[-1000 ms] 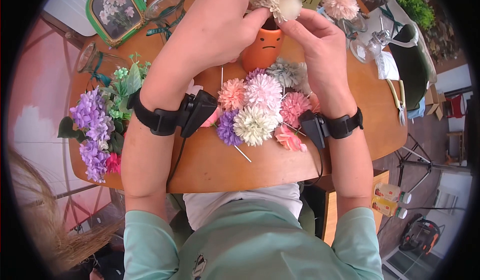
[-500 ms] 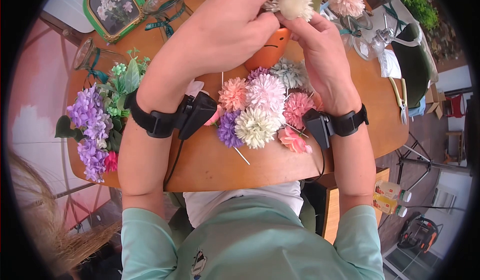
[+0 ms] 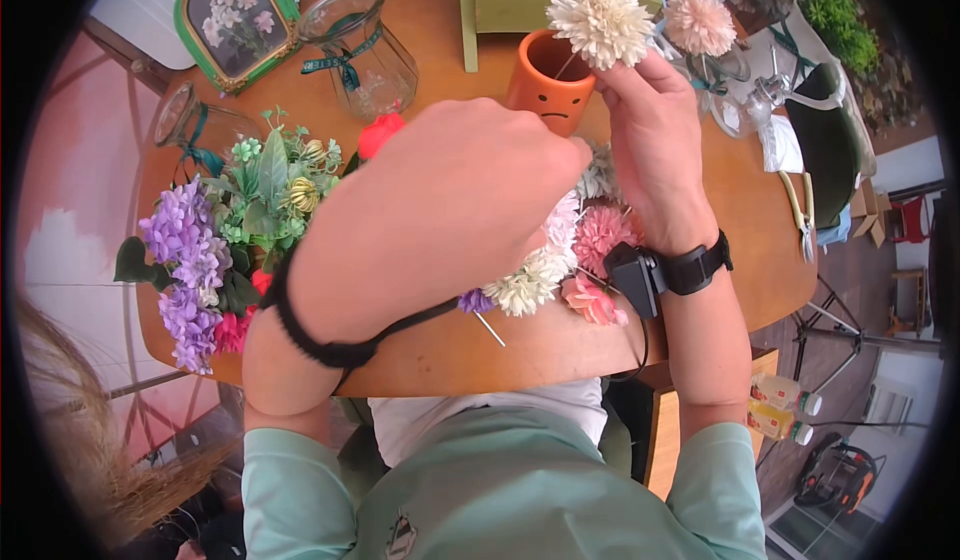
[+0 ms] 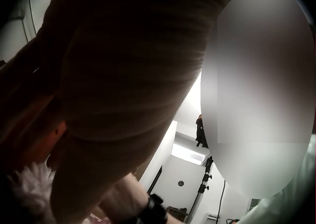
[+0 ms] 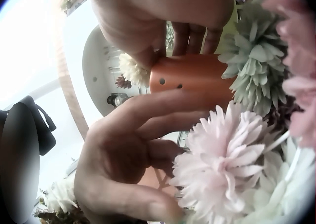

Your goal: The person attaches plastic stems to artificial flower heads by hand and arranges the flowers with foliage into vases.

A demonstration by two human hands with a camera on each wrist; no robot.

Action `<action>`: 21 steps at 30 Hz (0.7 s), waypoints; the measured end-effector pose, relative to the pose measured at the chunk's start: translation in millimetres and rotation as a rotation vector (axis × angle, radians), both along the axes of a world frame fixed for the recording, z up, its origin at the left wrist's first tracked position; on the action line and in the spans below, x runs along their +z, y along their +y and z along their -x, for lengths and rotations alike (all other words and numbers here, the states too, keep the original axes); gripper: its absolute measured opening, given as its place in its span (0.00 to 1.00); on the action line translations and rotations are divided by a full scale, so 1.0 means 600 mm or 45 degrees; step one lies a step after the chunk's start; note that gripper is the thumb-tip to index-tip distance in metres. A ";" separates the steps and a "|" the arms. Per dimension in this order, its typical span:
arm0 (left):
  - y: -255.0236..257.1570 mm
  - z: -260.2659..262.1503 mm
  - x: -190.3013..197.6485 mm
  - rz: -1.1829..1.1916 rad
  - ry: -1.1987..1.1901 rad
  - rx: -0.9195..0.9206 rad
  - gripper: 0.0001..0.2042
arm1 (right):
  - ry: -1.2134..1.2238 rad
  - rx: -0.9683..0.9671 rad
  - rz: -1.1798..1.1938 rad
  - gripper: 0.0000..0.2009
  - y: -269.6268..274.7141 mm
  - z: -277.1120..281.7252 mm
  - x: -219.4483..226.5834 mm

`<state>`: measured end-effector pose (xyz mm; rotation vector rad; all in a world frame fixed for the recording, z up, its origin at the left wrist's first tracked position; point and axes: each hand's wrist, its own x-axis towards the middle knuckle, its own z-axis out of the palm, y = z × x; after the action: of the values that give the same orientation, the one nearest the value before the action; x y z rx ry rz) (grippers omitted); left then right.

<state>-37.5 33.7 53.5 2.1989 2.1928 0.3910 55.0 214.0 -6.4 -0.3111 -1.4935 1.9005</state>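
At the far side of the table my right hand point(image 3: 655, 135) pinches a cream artificial flower point(image 3: 600, 22) just under its head. The flower leans over an orange pot point(image 3: 548, 98) with a frowning face, and its stem reaches into the pot's mouth. My left hand point(image 3: 440, 205) is over the pile of pompom flowers, its fingertips hidden in the head view. In the right wrist view, the left hand's thumb and fingers point(image 5: 148, 105) are spread apart beside a pale pink flower point(image 5: 222, 160). A grey-green flower point(image 5: 254, 61) stands close to the pot there.
Purple flowers point(image 3: 180, 240) and greenery lie at the left. Behind them stand a glass vase point(image 3: 375, 75) with a teal ribbon and a green picture frame point(image 3: 232, 20). A green wooden stand point(image 3: 510, 18) is behind the pot. Pliers point(image 3: 803, 215) lie near the right edge.
My left hand has left the cream flower and come down toward me over the flower pile. The right hand stays at the cream flower, which now shows fully above the pot.
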 end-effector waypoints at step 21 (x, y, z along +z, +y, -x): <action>-0.023 0.019 0.131 -0.639 -0.373 0.359 0.10 | 0.064 0.076 0.077 0.11 0.004 0.003 -0.002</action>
<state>-49.0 20.0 132.2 1.8357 2.4246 1.3057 53.4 216.4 -7.7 -0.2475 -1.4287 1.9890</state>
